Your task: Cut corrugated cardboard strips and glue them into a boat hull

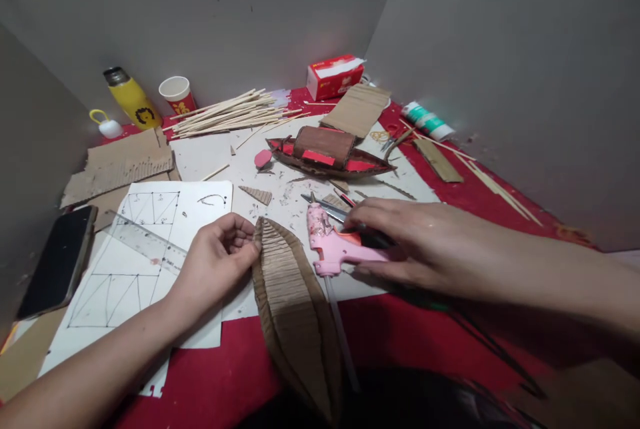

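Note:
My left hand (220, 259) pinches the left edge of a leaf-shaped hull of ribbed corrugated cardboard (293, 302) that rests on the table near me. My right hand (405, 242) lies over the handle of a pink hot glue gun (330, 245), its nozzle pointing away from me and a glue stick (343, 335) trailing toward me. Under the right hand's fingers lie dark scissors (330, 209). Farther back sits a finished brown and red cardboard boat (327, 152).
A white sheet with triangle drawings (145, 242) and a clear ruler (145, 242) lie left. A phone (57, 259), cardboard scraps (120, 162), wooden sticks (230, 115), a yellow bottle (133, 99), a paper cup (177, 94), a tissue box (334, 75) and a glue tube (427, 121) surround the red table (475, 189).

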A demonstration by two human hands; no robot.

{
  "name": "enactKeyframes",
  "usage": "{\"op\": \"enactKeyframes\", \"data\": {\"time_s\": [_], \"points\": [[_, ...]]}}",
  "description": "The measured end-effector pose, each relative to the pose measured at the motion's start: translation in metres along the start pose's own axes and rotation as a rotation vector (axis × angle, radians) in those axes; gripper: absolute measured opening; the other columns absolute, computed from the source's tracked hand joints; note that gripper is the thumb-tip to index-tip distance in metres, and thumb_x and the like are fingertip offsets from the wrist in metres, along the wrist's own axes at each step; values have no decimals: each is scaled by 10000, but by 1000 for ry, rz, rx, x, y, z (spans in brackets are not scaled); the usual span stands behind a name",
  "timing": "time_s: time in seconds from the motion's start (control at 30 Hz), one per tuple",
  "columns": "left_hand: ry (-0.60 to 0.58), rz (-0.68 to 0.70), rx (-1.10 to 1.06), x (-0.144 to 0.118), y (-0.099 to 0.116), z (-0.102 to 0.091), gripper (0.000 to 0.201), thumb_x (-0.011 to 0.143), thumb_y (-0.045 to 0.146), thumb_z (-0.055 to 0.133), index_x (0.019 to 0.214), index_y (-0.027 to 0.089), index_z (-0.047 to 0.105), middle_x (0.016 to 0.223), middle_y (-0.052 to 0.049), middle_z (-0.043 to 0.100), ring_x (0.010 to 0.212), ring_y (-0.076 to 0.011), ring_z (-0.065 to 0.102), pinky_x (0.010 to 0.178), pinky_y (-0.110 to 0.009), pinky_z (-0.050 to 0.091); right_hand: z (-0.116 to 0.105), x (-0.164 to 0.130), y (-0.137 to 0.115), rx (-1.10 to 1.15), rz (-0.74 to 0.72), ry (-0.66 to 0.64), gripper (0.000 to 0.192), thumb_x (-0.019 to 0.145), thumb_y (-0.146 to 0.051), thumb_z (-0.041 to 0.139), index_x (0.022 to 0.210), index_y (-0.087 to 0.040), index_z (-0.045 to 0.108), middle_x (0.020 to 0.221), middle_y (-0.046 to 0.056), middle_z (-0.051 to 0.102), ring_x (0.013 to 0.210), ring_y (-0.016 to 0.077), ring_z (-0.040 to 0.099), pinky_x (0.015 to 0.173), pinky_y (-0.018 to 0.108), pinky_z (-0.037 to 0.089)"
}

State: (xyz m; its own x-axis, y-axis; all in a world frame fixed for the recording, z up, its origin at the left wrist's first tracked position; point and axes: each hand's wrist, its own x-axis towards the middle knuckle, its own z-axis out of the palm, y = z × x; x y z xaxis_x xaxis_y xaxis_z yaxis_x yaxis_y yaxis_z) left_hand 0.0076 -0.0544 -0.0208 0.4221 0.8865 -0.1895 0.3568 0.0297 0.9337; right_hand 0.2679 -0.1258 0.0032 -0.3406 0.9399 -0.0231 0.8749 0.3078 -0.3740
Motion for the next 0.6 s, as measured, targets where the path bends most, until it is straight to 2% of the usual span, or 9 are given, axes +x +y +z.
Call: {"op": "enactKeyframes", "data": {"time_s": [0.1, 0.17, 0.27, 0.33, 0.4, 0.47, 0.6], "points": [[14, 26, -41, -2, 1, 2, 63, 760, 208, 647, 752, 157, 612, 654, 15, 571, 585, -104, 489, 554, -246, 402, -10, 14, -18, 149, -22, 69, 200, 882, -350, 550, 968, -194, 643, 893, 85, 688, 767, 221, 642, 663, 329, 481], [28, 44, -65, -3, 0, 4, 75, 772, 226, 650, 760, 157, 622, 659, 14, 579, 586, -102, 491, 545, -236, 406, -9, 29, -30, 281, 17, 94, 136, 869, -299, 572, 908, -186, 638, 812, 55, 687, 696, 186, 637, 655, 306, 483], [67, 72, -54, -7, -1, 6, 81, 781, 237, 655, 769, 160, 634, 659, 14, 589, 595, -103, 499, 545, -223, 420, 3, 52, -41, 504, 134, -61, 138, 801, -294, 669, 851, -184, 602, 652, -11, 641, 566, 150, 607, 558, 262, 471], [89, 83, -27, -9, -2, 8, 74, 786, 232, 650, 768, 161, 636, 647, 17, 588, 591, -102, 498, 545, -216, 428, 11, 62, -43, 601, 202, -169, 138, 797, -292, 671, 843, -187, 593, 592, -45, 594, 491, 128, 569, 477, 235, 432], [97, 103, -1, -10, -4, 9, 59, 788, 219, 642, 776, 162, 642, 644, 18, 593, 589, -101, 507, 551, -211, 438, 15, 66, -44, 611, 231, -238, 66, 828, -250, 616, 820, -187, 599, 568, -55, 568, 435, 110, 527, 420, 218, 375], [89, 128, 27, -11, -7, 9, 51, 797, 209, 629, 783, 164, 648, 641, 18, 600, 582, -100, 514, 550, -206, 441, 18, 68, -44, 546, 217, -267, 86, 842, -186, 568, 762, -182, 599, 528, -58, 551, 398, 96, 493, 408, 214, 334], [72, 166, 71, -11, -15, 10, 66, 827, 212, 604, 795, 177, 650, 633, 20, 609, 572, -101, 523, 531, -199, 436, 20, 68, -48, 344, 134, -189, 217, 826, -126, 568, 621, -184, 528, 459, -70, 501, 405, 78, 436, 452, 222, 289]]}}
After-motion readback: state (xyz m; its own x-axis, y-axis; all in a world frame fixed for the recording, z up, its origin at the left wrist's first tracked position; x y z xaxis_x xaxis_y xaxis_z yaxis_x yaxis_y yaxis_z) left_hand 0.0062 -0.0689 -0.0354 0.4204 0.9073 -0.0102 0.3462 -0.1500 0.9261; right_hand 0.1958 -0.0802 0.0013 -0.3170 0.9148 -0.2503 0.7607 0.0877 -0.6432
